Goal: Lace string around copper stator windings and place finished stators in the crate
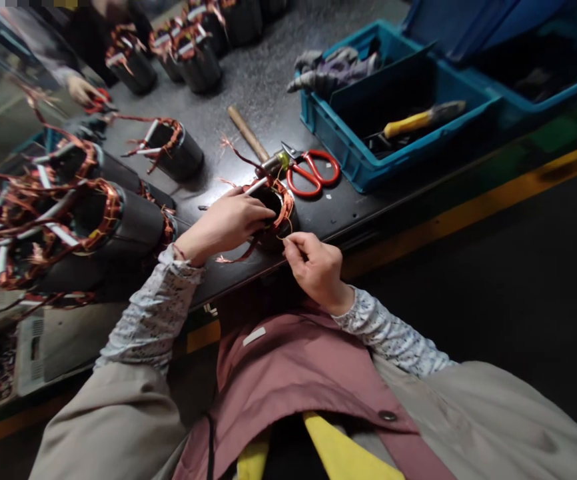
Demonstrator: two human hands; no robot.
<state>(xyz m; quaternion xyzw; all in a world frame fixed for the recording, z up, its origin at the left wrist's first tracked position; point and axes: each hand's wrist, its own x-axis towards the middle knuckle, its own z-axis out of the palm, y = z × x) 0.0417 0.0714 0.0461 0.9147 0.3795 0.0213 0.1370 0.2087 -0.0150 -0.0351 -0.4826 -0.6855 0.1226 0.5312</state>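
A motor stator [287, 212] with copper windings stands upright at the table's front edge. My left hand [233, 220] lies over its left rim, fingers curled into the bore and gripping the winding; its thumb is hidden. At the stator's near right side, my right hand [316, 267] pinches a thin yellowish cord [288, 230] that runs up to the winding. Just beyond the stator lie red-handled scissors [321, 175] and a hammer [251, 137] with a wooden handle. Loose copper leads stick out from the stator's left and near sides.
Several more stators [128, 213] stand crowded at left, and others [193, 57] at the back. Blue bins [363, 167] at right hold a yellow-handled tool [418, 123] and grey gloves [336, 70]. Another person's hand [82, 90] holds red-handled scissors at upper left.
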